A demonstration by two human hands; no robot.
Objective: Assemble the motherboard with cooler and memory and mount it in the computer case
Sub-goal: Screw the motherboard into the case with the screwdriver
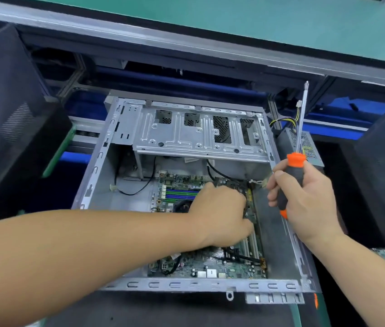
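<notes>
Grey steel case (97, 171) | motherboard (210, 267) inside, right edge gripped by left hand (222, 215) | screwdriver (291, 180) clasped upright by right hand (304, 199)

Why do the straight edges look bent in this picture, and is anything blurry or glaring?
Head view: the wide-angle lens bows the green shelf edge and the computer case rim; the corners and the left hand look soft; lighting is even, with mild shine on the drive cage and the screwdriver shaft in the right hand.
</notes>
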